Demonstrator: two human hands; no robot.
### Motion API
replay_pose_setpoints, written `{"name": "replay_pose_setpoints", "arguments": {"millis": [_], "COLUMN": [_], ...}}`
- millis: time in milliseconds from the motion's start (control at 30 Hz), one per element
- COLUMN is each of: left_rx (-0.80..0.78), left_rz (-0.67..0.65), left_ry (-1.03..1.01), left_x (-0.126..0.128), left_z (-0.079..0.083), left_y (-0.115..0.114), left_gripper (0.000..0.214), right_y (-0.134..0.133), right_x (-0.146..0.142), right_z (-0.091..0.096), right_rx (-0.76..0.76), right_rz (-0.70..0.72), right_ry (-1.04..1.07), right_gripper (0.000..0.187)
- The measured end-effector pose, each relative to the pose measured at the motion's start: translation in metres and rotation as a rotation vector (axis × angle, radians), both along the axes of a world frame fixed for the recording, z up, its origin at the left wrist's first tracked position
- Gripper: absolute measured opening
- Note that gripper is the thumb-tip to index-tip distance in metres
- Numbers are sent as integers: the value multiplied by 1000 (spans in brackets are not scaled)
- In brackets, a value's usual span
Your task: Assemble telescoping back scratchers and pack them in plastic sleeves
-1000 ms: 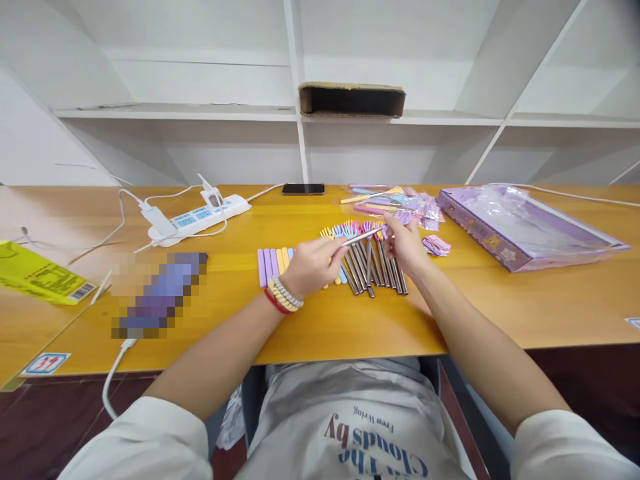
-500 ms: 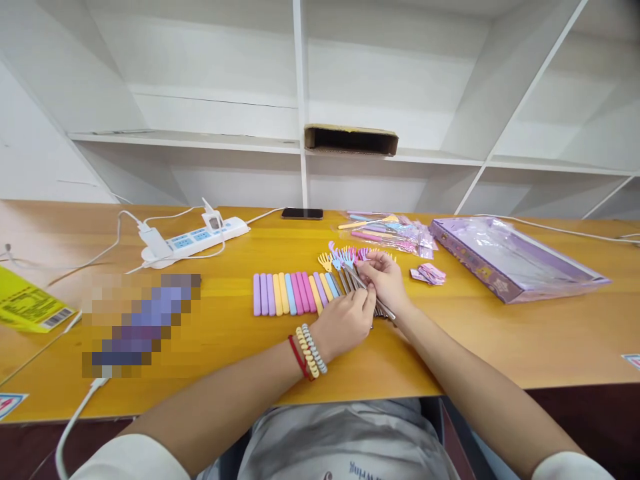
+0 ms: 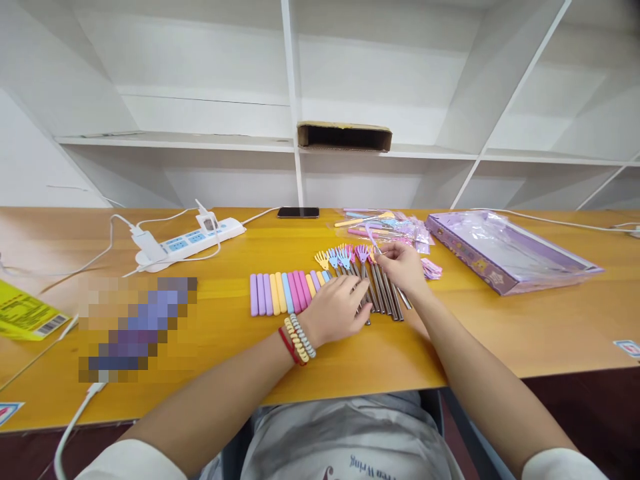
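Note:
Over the row of metal rods, my left hand [image 3: 340,303] lies palm down with its fingers apart, holding nothing. My right hand [image 3: 403,267] is closed on a back scratcher rod with a curved lavender head [image 3: 371,231]. Beneath and between the hands, several metal rods [image 3: 385,290] lie side by side, topped with small hand-shaped heads [image 3: 344,257] in yellow, blue, pink and purple. To the left runs a row of pastel handles [image 3: 277,293] in purple, yellow, blue and pink; my left hand hides its right end.
Clear bags of more scratchers [image 3: 385,227] lie behind the row, with small pink packets [image 3: 431,269] at the right. Further right stands a purple box [image 3: 493,277] with a clear window. A black phone [image 3: 299,213], a power strip [image 3: 193,241] and cables occupy the back and left.
My hands have moved apart. The left one has opened over the rods, while the right has lifted away with the lavender-headed scratcher, uncovering more rods.

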State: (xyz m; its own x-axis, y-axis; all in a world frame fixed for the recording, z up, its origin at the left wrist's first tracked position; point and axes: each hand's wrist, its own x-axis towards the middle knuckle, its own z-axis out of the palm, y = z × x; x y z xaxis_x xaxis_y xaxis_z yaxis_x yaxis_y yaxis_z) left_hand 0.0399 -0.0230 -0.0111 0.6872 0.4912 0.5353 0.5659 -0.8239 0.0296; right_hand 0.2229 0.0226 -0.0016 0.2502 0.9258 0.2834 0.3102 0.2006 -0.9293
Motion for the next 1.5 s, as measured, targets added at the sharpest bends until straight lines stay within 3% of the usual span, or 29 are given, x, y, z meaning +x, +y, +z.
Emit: {"name": "replay_pose_setpoints", "arguments": {"millis": [67, 167, 333, 800, 1000, 1133, 1267, 1400, 1500], "left_rx": [-56, -100, -113, -130, -90, -80, -105, -134, -161], "left_rz": [0, -7, -13, -133, -190, -139, -19, 69, 79], "left_ry": [51, 136, 216, 195, 85, 11, 16, 66, 98], "left_x": [-1, -1, 1, 2, -4, -13, -22, -25, -24], "left_z": [-1, -2, -2, -6, -3, 0, -1, -3, -3], "left_y": [0, -2, -5, -2, 2, 10, 20, 24, 23], "left_gripper": [41, 42, 39, 30, 32, 26, 24, 23, 23], "right_y": [4, 7, 6, 8, 9, 16, 32, 56, 78], "right_x": [10, 10, -5, -13, -3, 15, 38, 57, 69], "right_z": [-3, -8, -13, -17, -12, -7, 0, 9, 15], "right_rx": [-47, -171, -247, -319, -176, -65, -77, -119, -202], "right_rz": [-116, -169, -161, -124, -180, -223, -258, -306, -276], "right_ry": [-290, -623, -860, -932, -814, -682, -618, -710, -946], "right_gripper": [15, 16, 26, 29, 25, 21, 19, 21, 27]}}
